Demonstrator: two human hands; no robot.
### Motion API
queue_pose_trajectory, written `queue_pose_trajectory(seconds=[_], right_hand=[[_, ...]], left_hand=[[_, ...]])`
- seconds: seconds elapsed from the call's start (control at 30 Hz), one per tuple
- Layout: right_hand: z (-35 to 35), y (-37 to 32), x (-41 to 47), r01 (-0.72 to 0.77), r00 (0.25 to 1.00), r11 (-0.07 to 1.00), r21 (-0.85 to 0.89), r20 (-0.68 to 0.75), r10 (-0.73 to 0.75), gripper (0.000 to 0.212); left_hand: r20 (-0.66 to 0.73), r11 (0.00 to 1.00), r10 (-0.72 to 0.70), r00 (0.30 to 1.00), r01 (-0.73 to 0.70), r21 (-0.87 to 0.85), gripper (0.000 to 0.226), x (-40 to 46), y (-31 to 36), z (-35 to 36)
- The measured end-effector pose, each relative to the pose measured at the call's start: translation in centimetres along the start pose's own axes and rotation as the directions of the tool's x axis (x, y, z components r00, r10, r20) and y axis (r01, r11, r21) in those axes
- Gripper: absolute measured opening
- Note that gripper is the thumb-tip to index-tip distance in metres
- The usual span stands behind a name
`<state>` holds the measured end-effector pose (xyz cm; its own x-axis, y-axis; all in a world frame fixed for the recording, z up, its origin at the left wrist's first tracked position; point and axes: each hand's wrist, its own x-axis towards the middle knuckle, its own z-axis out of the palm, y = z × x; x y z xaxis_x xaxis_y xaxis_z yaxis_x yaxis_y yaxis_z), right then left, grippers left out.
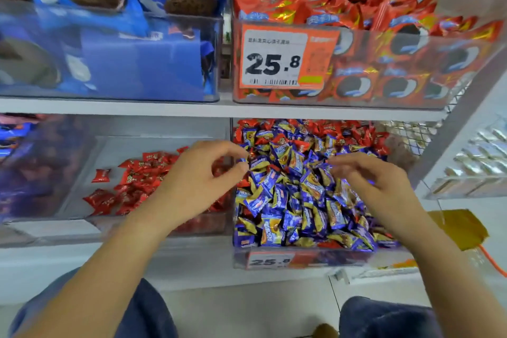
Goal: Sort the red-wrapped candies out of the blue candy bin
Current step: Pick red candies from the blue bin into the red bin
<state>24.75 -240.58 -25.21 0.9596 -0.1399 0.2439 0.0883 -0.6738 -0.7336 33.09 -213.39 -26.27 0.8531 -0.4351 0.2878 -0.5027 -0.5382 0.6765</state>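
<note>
A clear bin (343, 256) on the lower shelf is heaped with blue-wrapped candies (290, 200). Red-wrapped candies (354, 130) lie mixed in along its back and left side. The clear bin (82, 145) to its left holds a small pile of red candies (137, 181). My left hand (197, 175) hovers over the wall between the two bins, thumb and forefinger pinching a small candy (242, 160) that shows a blue end. Over the blue heap's right half, my right hand (367, 175) has loosely curved fingers pointing left and holds nothing. It is slightly blurred.
The upper shelf carries a bin of blue snack packs (109, 49) and a bin of red snack packs (397, 63) with an orange 25.8 price tag (285, 57). A wire mesh panel (411, 134) stands right of the candy bin. A yellow tag (458, 228) hangs nearby.
</note>
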Motion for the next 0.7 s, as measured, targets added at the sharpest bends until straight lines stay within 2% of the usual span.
queue_pose_trajectory(seconds=[0.07,0.13,0.17,0.23,0.33,0.4,0.43,0.5,0.6,0.7], right_hand=[[-0.2,1.0,-0.5,0.001,1.0,1.0,-0.023,-0.026,-0.001,0.024],[-0.1,1.8,-0.8,0.009,1.0,0.997,-0.083,0.003,-0.009,0.019],[-0.1,2.0,-0.9,0.026,0.999,0.99,-0.142,0.024,-0.023,0.016],[-0.7,2.5,-1.1,0.052,0.998,0.973,-0.223,0.031,-0.046,0.013],[-2.0,3.3,-1.6,0.014,0.999,0.972,-0.236,-0.033,-0.023,0.015],[-2.8,3.9,-1.9,-0.03,0.996,0.963,-0.266,-0.085,0.007,0.016],[-3.2,4.4,-2.0,-0.053,0.993,0.958,-0.283,-0.117,0.021,0.017],[-4.0,5.3,-2.1,-0.123,0.979,0.931,-0.344,-0.194,0.058,0.019],[-5.2,6.8,-1.9,-0.222,0.948,0.881,-0.417,-0.302,0.096,0.021],[-6.1,8.0,-1.6,-0.322,0.923,0.835,-0.446,-0.343,0.173,0.028]], left_hand=[[0.207,0.965,0.124,0.971,-0.167,0.204,0.058,-0.7,2.2,1.2],[0.375,0.889,0.078,0.924,-0.235,0.394,0.077,-1.2,3.7,3.3],[0.409,0.857,0.046,0.911,-0.246,0.453,0.081,-1.4,4.1,4.7],[0.421,0.8,0.114,0.9,-0.334,0.498,0.079,-1.4,4.8,7.6],[0.496,0.701,0.094,0.863,-0.411,0.583,0.077,0.2,5.3,10.1],[0.529,0.674,0.115,0.841,-0.457,0.58,0.076,1.6,5.5,11.1],[0.517,0.682,0.152,0.842,-0.468,0.562,0.076,2.1,5.7,11.5],[0.536,0.747,0.114,0.836,-0.428,0.509,0.077,3.2,6.7,11.6],[0.46,0.881,0.094,0.883,-0.289,0.375,0.069,5.7,8.9,12.2],[0.376,0.933,0.058,0.925,-0.185,0.31,0.063,9.2,10.2,14.8]])
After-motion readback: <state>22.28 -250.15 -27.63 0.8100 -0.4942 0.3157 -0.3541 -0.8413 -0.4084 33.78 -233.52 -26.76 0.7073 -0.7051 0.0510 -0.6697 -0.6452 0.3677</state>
